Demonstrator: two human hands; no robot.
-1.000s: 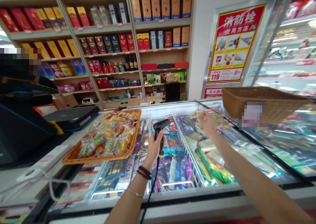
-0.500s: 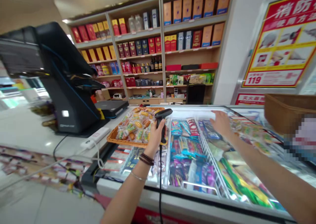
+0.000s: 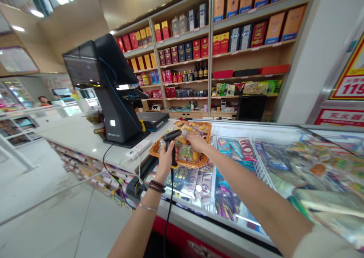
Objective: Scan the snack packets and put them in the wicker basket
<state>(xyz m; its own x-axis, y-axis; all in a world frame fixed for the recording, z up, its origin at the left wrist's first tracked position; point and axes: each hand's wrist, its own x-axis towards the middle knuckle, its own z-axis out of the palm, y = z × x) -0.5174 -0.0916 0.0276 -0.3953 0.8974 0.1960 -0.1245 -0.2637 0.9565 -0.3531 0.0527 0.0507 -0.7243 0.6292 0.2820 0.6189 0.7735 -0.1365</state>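
Note:
My left hand (image 3: pixel 167 159) is wrapped round the grip of a black barcode scanner (image 3: pixel 172 136), whose head points up and to the right. Its cord hangs down past the freezer's front edge. Behind the scanner, an orange wicker basket (image 3: pixel 208 131) full of small wrapped bread rolls (image 3: pixel 186 152) rests on the glass-topped freezer. My right hand (image 3: pixel 196 142) reaches in from the right, its bent fingers together on a roll in the basket. The fingertips are partly hidden among the wrappers.
Left of the basket stand a black checkout terminal (image 3: pixel 119 110), a flat black device (image 3: pixel 153 119) and a white power strip (image 3: pixel 138 149) on the counter (image 3: pixel 82 144). Packaged ice creams (image 3: pixel 227 197) lie under the freezer glass. Boxed bottles fill shelves (image 3: pixel 184 63) behind; a person (image 3: pixel 44 100) is far left.
My right hand has moved left from above the freezer, where it was open, into the basket. The scanner remains in my left hand. The view has turned left.

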